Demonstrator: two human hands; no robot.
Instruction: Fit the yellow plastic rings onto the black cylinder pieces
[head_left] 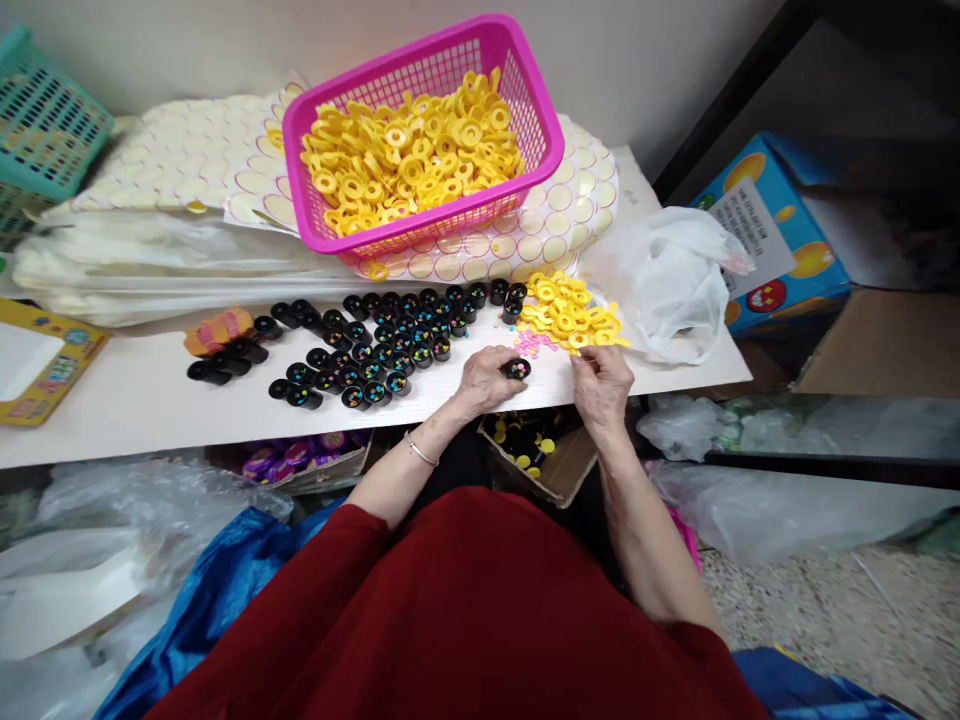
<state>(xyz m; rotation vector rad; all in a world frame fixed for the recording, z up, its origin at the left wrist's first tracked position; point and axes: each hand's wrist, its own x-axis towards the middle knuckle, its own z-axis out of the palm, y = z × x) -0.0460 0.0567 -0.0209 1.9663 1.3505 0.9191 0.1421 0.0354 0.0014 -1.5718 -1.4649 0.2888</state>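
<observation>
My left hand [484,382] is closed around a small black cup [517,369] near the table's front edge. The cup's mouth faces up, with pink and other coloured bits inside. My right hand [604,390] has its fingers pinched together at the near edge of a pile of yellow ring-shaped pieces with tabs [566,308]. A bit of yellow shows by its fingertips, but what they hold is hidden. Small pink beads [534,343] lie loose between the two hands. Left of my hands, several black cups [375,368] stand in rows, many with coloured beads inside.
Behind, a pink basket [424,225] of yellow rings rests on sheets of round stickers [585,190]. A white plastic bag [675,290] and a blue box [772,230] are right. Orange pieces [217,330] lie left. Below the table sits an open carton [570,465].
</observation>
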